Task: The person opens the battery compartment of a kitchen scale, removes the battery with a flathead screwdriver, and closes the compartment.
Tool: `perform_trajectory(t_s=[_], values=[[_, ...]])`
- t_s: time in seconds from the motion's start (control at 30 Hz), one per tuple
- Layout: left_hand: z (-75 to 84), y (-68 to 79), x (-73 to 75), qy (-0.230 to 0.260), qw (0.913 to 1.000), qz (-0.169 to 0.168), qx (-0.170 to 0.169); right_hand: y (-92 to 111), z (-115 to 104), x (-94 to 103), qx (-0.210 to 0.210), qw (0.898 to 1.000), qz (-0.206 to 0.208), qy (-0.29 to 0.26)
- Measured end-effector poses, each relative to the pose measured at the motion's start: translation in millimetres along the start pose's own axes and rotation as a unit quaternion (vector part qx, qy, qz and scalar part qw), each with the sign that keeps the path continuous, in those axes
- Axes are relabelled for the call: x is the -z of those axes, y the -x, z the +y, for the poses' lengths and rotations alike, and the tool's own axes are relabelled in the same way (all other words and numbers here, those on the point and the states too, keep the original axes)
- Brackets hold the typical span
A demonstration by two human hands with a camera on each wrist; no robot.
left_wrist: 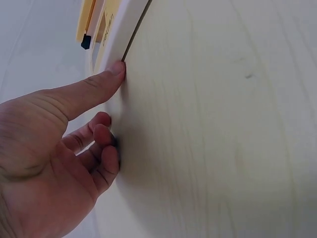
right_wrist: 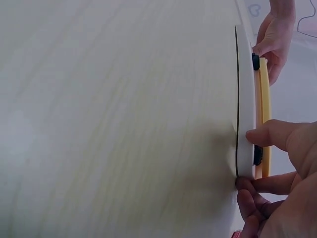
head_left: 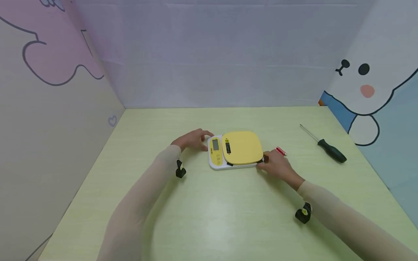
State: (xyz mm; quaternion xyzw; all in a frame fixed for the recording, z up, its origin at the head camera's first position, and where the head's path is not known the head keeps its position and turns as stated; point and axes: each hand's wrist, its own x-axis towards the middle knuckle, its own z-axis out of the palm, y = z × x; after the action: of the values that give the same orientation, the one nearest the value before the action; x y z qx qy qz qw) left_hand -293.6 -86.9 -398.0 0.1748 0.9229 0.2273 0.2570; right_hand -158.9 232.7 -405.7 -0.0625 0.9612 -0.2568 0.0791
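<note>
A white kitchen scale (head_left: 216,167) with a yellow weighing plate (head_left: 245,146) lies flat on the table, its display (head_left: 215,145) at the left end. My left hand (head_left: 193,139) is at the scale's left end, thumb on the side edge and index finger at the back corner. In the left wrist view its other fingers (left_wrist: 106,166) curl beside the scale. With thumb and index finger, my right hand (head_left: 277,165) holds the front right corner. The right wrist view shows that thumb (right_wrist: 270,134) on the white side, beside a black plate support (right_wrist: 258,154).
A screwdriver (head_left: 331,150) with a dark handle lies to the right, its shaft pointing to the back left. Just behind my right hand is a small red-and-white object (head_left: 281,150). Walls with cartoon drawings border the table (head_left: 209,217) at the back and sides.
</note>
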Motion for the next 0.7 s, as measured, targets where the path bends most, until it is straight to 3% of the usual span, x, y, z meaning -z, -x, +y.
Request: perform_trajectory(t_s=[0.37,0.7], values=[[-13.8,13.4,-13.3,0.037,0.9982,0.036,-0.032,-6,8,7.7,0.045,0.998,0.035,0.023],[-15.1,22.1,-18.6,0.062,0.9957,0.056,-0.039,-13,11,9.9,0.029,0.995,0.068,0.074]])
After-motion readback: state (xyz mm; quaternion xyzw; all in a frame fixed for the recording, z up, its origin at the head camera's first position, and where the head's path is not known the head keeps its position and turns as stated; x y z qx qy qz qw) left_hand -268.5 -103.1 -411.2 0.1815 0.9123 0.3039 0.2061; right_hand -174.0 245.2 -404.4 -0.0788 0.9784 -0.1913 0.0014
